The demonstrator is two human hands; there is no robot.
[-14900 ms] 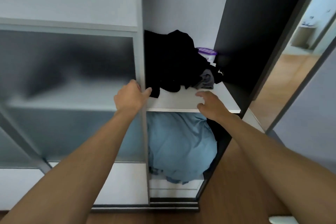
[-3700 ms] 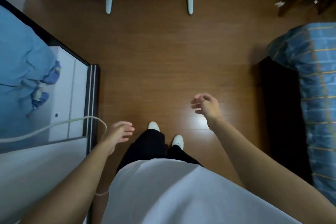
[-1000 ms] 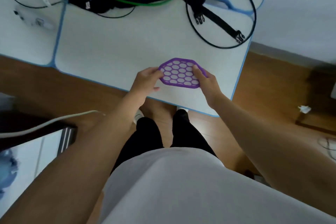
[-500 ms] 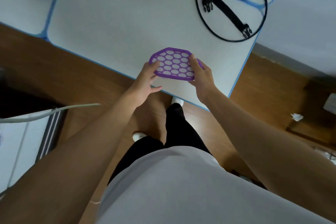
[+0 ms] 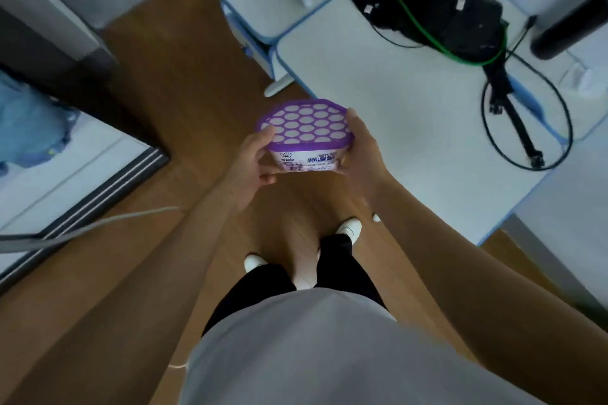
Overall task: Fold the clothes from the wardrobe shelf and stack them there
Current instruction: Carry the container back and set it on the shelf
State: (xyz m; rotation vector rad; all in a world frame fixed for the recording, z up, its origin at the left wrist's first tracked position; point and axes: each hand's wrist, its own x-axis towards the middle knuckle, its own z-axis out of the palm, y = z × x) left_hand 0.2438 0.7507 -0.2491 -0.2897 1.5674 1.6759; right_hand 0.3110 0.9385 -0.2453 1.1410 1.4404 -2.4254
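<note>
My left hand point(image 5: 251, 158) and right hand point(image 5: 363, 154) are clamped on opposite sides of a small white tub point(image 5: 304, 159), thumbs up at the rim of its purple honeycomb lid point(image 5: 304, 123) and fingers curled under the base. I hold it level in front of me, over the wooden floor point(image 5: 204, 76) and just beside the near corner of the white table point(image 5: 411, 115). A black bag point(image 5: 460, 13) and loose cables lie further back on that table.

The clothes I am meant to fold are not in my hands. The only fabric I can see is a blue heap point(image 5: 29, 125) low in the wardrobe point(image 5: 65, 171) at my left; the shelf itself is out of view.

The lid is full of holes, so I judge that tipping the tub could let its contents out onto the floor or the table. My grip is only on the sides, and a squeeze might pop the lid loose. A pale cord point(image 5: 108, 223) trails close to my left arm, and turning towards the wardrobe could snag it.
</note>
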